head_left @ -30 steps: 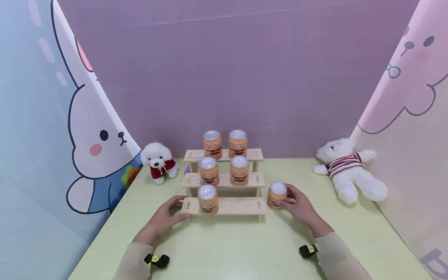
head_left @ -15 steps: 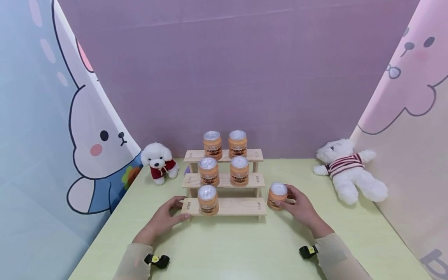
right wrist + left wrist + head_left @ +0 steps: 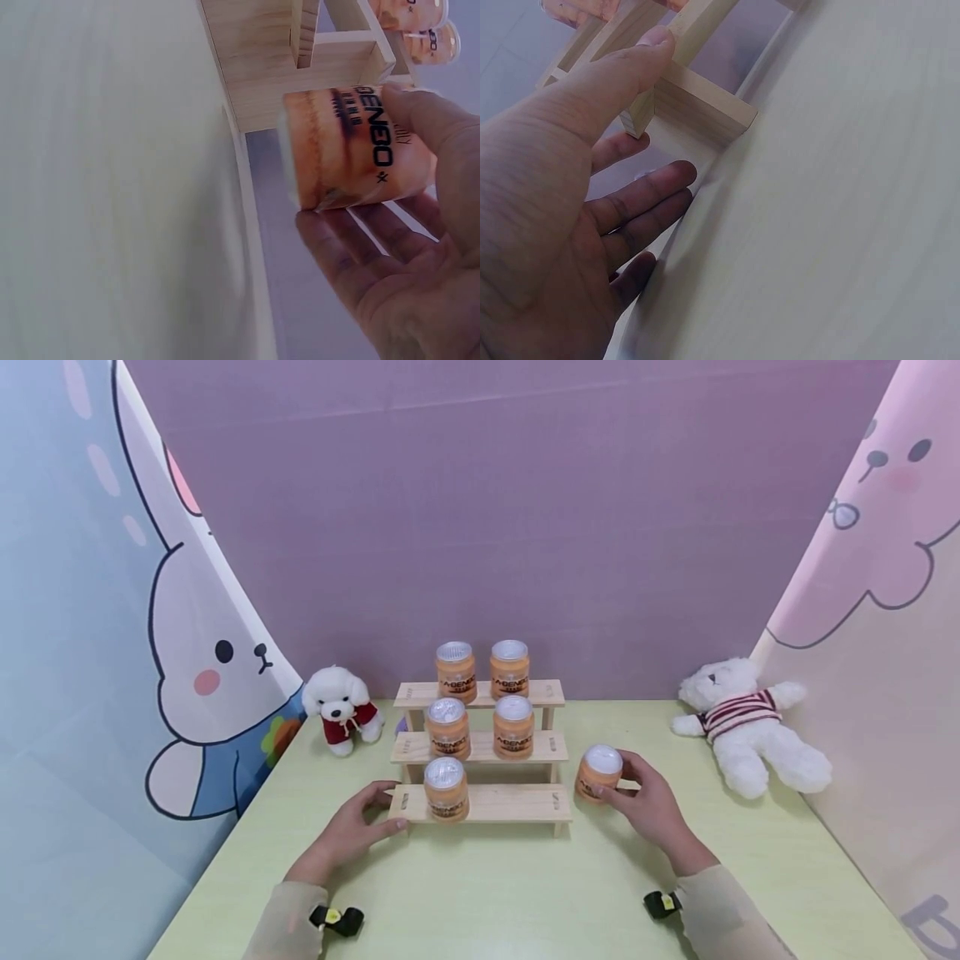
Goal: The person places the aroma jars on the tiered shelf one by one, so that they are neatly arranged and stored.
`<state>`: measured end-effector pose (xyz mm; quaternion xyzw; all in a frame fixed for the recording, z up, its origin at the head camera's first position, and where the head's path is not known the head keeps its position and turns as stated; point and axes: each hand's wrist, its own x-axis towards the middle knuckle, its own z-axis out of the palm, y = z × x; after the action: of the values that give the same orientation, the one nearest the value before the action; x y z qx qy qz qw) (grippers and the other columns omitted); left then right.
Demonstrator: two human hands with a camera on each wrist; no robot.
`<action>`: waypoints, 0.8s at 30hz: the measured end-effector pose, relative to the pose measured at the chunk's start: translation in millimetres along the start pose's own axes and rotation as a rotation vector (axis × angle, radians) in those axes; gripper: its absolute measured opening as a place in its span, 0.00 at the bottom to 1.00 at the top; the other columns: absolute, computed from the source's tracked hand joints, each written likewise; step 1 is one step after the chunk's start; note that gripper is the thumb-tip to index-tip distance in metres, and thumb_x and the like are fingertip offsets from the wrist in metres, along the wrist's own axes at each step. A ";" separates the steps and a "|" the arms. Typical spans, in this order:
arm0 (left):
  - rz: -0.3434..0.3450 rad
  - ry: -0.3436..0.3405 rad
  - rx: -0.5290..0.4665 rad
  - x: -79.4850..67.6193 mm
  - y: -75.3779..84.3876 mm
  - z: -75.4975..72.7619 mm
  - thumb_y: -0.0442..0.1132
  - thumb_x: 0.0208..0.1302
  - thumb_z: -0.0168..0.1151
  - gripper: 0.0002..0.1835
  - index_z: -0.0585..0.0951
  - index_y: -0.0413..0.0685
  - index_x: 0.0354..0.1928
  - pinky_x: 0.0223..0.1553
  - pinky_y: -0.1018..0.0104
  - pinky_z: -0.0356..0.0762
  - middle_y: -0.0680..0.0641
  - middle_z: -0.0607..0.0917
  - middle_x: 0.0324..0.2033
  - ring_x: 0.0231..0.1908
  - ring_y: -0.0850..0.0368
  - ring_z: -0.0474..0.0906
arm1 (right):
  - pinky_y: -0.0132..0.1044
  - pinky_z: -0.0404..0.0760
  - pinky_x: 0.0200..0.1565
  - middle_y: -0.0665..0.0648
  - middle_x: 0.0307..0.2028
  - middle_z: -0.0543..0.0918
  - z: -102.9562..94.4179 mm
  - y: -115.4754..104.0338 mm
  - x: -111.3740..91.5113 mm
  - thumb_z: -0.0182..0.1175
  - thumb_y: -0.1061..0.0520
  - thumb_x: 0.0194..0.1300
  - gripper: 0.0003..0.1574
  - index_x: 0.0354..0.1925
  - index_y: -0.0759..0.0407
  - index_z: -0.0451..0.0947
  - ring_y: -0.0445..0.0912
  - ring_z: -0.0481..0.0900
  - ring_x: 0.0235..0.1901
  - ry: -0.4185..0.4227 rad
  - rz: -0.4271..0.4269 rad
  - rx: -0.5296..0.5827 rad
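Note:
A three-tier wooden display stand [image 3: 510, 802] is in the middle of the head view. My left hand [image 3: 360, 825] grips the left end of its lowest step, thumb in front and index finger behind, while the other fingers [image 3: 656, 187] extend loosely below. To the stand's right, my right hand [image 3: 651, 802] holds an orange can [image 3: 600, 774] with a silvery lid, thumb on one side and fingers on the other. In the right wrist view that can [image 3: 352, 146] is raised above the tabletop. One similar can [image 3: 447, 792] stands on the lowest step, toward its left end.
Two cans stand on the middle step, including a right one [image 3: 513, 728], and two on the top step, including a left one [image 3: 456, 673]. A white toy dog [image 3: 339, 708] sits back left. A white teddy bear [image 3: 750, 727] lies at the right. A purple cloth wall [image 3: 495, 527] rises behind.
My right hand has lifted the can slightly off the table and shifted it a little to the right, tilting it. The left hand and the stand have stayed in place.

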<state>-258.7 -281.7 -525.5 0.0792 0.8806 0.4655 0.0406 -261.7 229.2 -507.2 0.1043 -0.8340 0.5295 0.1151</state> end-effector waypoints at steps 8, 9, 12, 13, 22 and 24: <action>-0.008 0.003 0.000 -0.2 0.4 -0.8 0.58 0.61 0.77 0.38 0.74 0.62 0.71 0.72 0.31 0.59 0.50 0.84 0.55 0.67 0.43 0.73 | 0.33 0.87 0.45 0.61 0.53 0.83 0.7 -14.0 -3.7 0.80 0.58 0.59 0.40 0.66 0.60 0.76 0.43 0.80 0.50 0.119 -0.065 0.021; -0.009 0.003 0.001 -0.1 0.6 -0.8 0.58 0.61 0.77 0.38 0.74 0.62 0.71 0.72 0.31 0.59 0.50 0.84 0.55 0.67 0.43 0.73 | 0.34 0.87 0.44 0.60 0.52 0.83 0.7 -15.6 -4.1 0.80 0.59 0.59 0.40 0.66 0.60 0.76 0.42 0.80 0.49 0.129 -0.071 0.023; -0.009 0.004 0.005 -0.1 0.9 -0.7 0.58 0.61 0.77 0.38 0.74 0.62 0.70 0.72 0.32 0.60 0.50 0.84 0.55 0.67 0.43 0.73 | 0.33 0.87 0.43 0.60 0.52 0.83 0.9 -19.7 -5.1 0.81 0.59 0.57 0.41 0.66 0.60 0.76 0.39 0.79 0.48 0.160 -0.080 0.025; -0.009 0.005 0.006 -0.2 1.0 -0.7 0.58 0.61 0.77 0.38 0.74 0.62 0.70 0.72 0.32 0.60 0.50 0.84 0.55 0.67 0.43 0.73 | 0.33 0.87 0.42 0.59 0.52 0.83 1.1 -21.2 -5.5 0.81 0.60 0.57 0.41 0.66 0.60 0.76 0.38 0.79 0.47 0.170 -0.083 0.026; -0.009 0.008 0.006 -0.4 1.1 -0.3 0.57 0.61 0.77 0.38 0.73 0.61 0.71 0.72 0.33 0.61 0.50 0.84 0.55 0.66 0.43 0.74 | 0.31 0.86 0.40 0.62 0.49 0.83 1.3 -57.7 -15.8 0.79 0.67 0.56 0.38 0.64 0.68 0.76 0.37 0.79 0.45 0.169 -0.126 0.030; -0.007 0.009 0.007 -0.1 0.4 -0.2 0.58 0.61 0.77 0.38 0.73 0.61 0.71 0.72 0.33 0.60 0.50 0.84 0.55 0.66 0.42 0.74 | 0.32 0.86 0.41 0.59 0.49 0.83 3.1 -51.4 -14.2 0.80 0.66 0.56 0.39 0.64 0.65 0.77 0.38 0.79 0.46 0.159 -0.132 0.044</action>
<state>-258.7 -281.7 -525.1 0.0741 0.8827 0.4626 0.0382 -233.3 205.7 -468.6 0.1192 -0.8017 0.5455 0.2132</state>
